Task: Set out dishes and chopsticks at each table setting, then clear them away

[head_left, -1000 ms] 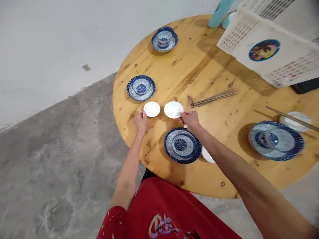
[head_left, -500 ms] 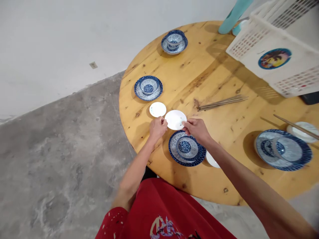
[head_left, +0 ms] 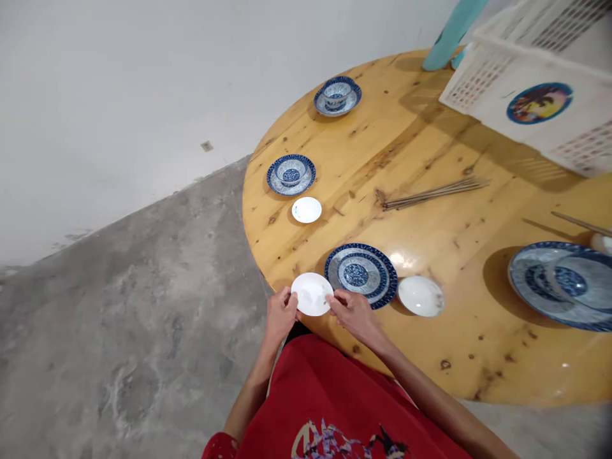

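Between my two hands is a small white saucer [head_left: 312, 294] with a faint printed mark, near the table's front-left edge. My left hand [head_left: 282, 310] pinches its left rim, and my right hand [head_left: 352, 312] pinches the right rim. Just beyond my right hand lies a blue-and-white plate [head_left: 333, 278] with a matching bowl [head_left: 356, 274] on it. To the right of that plate sits a white dish [head_left: 421, 296]. Another white dish [head_left: 306, 210] rests farther back, in front of a second blue-patterned plate and bowl [head_left: 291, 174].
The round wooden table [head_left: 344, 210] bears a bundle of chopsticks [head_left: 435, 194] in the middle. More blue-and-white dishes stand at the back [head_left: 337, 95] and right [head_left: 564, 284]. A white plastic basket [head_left: 497, 83] and a teal cylinder [head_left: 452, 35] are at the back right.
Both hands have drawn the white saucer toward my body and slightly left, from beyond the nearest blue plate to its left front side. The view has shifted a little.
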`<state>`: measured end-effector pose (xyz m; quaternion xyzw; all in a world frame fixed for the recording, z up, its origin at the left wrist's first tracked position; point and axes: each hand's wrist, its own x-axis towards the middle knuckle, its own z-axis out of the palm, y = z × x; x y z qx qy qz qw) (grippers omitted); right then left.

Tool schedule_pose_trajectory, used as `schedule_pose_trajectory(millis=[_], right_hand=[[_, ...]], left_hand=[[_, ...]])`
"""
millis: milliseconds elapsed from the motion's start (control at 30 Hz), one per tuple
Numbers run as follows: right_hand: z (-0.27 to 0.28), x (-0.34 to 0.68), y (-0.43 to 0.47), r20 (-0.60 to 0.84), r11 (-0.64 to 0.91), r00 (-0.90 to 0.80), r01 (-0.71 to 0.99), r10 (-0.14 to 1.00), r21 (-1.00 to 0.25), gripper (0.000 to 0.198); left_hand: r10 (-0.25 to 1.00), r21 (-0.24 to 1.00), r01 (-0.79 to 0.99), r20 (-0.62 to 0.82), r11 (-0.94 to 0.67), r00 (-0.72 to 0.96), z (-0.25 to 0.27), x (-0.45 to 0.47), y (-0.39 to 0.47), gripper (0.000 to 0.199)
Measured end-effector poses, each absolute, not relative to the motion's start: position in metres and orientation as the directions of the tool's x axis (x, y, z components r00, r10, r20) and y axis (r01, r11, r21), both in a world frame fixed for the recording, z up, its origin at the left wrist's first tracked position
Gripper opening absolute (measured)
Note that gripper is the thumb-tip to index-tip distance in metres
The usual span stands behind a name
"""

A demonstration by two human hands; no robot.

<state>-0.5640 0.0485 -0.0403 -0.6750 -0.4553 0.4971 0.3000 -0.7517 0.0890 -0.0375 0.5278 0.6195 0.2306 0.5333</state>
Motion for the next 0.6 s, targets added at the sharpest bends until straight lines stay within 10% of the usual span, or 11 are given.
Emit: schedule_pose_trajectory(millis=[600], right_hand=[[-0.053,-0.579,0.057,-0.343,-0.381,0.198,0.201,0.918,-0.902,0.043]], left_hand=[[0.911,0.845,0.417,-0.404,0.337,0.082,-0.051,-0.789,0.072,0.029]])
